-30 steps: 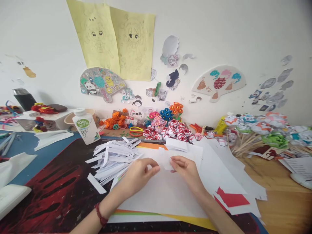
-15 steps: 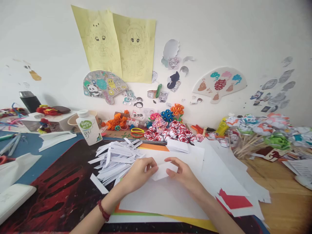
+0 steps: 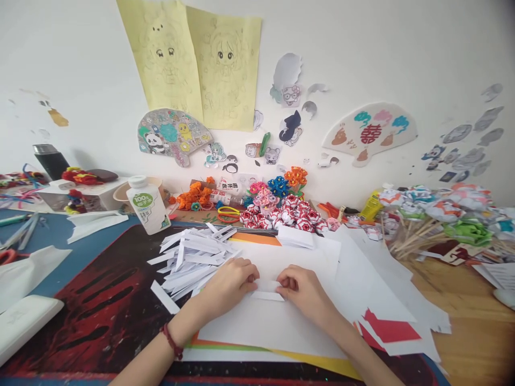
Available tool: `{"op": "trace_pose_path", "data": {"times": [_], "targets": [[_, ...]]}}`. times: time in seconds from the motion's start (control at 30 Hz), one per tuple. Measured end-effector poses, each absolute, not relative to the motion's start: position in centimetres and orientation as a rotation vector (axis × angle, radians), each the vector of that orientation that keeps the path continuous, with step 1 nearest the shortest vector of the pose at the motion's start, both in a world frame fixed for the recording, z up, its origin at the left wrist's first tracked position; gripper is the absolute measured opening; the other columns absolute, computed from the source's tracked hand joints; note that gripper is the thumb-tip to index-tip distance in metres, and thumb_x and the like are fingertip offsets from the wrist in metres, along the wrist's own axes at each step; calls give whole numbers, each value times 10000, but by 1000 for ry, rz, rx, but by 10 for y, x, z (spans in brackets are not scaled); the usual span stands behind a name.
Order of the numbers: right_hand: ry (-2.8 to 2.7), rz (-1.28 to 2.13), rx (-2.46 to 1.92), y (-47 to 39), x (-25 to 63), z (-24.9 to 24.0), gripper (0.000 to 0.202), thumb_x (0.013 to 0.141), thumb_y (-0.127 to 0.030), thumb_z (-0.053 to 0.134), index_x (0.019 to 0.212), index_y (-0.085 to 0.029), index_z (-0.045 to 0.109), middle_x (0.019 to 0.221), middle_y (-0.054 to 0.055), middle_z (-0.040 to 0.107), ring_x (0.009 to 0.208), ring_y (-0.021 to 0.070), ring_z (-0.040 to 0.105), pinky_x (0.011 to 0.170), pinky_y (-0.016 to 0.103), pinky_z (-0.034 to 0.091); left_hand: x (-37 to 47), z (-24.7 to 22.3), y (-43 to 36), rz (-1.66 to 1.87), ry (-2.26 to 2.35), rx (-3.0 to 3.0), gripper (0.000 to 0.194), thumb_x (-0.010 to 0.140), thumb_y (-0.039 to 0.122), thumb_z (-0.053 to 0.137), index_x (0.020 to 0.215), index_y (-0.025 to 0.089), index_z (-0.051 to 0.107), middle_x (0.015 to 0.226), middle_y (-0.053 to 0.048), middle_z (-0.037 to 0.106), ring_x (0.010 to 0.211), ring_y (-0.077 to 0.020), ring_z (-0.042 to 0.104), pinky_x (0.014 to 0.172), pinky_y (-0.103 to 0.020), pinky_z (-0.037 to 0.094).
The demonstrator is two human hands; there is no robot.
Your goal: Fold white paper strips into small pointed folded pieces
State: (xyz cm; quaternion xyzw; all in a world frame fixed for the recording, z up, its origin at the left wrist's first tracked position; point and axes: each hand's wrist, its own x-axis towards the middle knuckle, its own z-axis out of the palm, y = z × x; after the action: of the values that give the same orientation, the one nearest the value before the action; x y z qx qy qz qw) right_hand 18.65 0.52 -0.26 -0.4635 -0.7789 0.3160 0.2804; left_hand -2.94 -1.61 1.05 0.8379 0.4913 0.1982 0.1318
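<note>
A small white paper piece (image 3: 267, 295), with a folded strip along its near edge, lies between my hands over large white sheets (image 3: 273, 327). My left hand (image 3: 240, 277) has its fingers pinched on the paper's left end. At the right end, my right hand (image 3: 295, 285) grips it with curled fingers and thumb. Left of my left hand is a loose pile of folded white strips (image 3: 193, 262). A small stack of white paper (image 3: 295, 238) rests at the back of the sheets.
A white bottle (image 3: 148, 206) stands behind the strips. Paper flowers (image 3: 293, 212) line the wall, and more on sticks (image 3: 438, 212) lie at the right. Red paper scraps (image 3: 392, 328) are near my right forearm. A white case (image 3: 28, 324) sits at the left edge.
The small paper, earlier a flat tilted piece, now shows a narrow fold along its near edge. My right fingers have curled in, and the view has shifted slightly.
</note>
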Motion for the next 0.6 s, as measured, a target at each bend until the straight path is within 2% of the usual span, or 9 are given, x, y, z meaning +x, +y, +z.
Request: {"op": "trace_pose_path", "data": {"times": [0.13, 0.23, 0.43, 0.6], "targets": [[-2096, 855, -1218, 6, 187, -5, 198, 693, -65, 636, 836, -191, 689, 719, -13, 579, 599, 128, 502, 589, 243, 400, -31, 10, -16, 612, 1410, 2373, 75, 806, 129, 561, 811, 188, 609, 772, 0, 613, 717, -154, 540, 657, -246, 375], [-2110, 845, -1194, 7, 187, -8, 201, 699, -48, 624, 823, -193, 686, 718, -14, 576, 603, 127, 508, 590, 242, 398, -30, 7, -17, 640, 1424, 2350, 71, 807, 128, 555, 781, 183, 591, 760, 2, 604, 702, -150, 535, 631, -241, 369], [-2132, 801, -1129, 7, 187, -8, 155, 736, -38, 620, 754, -183, 670, 707, -11, 575, 623, 131, 534, 605, 243, 406, -29, 4, -18, 690, 1387, 2358, 107, 815, 101, 553, 809, 190, 613, 803, -2, 607, 748, -151, 548, 659, -243, 387], [-2153, 763, -1073, 4, 187, -7, 258, 763, 0, 607, 873, -211, 707, 822, 3, 606, 708, 138, 569, 667, 248, 437, -30, -2, -16, 762, 1304, 2433, 179, 847, 71, 544, 890, 200, 659, 839, -16, 631, 815, -157, 562, 720, -254, 410]]}}
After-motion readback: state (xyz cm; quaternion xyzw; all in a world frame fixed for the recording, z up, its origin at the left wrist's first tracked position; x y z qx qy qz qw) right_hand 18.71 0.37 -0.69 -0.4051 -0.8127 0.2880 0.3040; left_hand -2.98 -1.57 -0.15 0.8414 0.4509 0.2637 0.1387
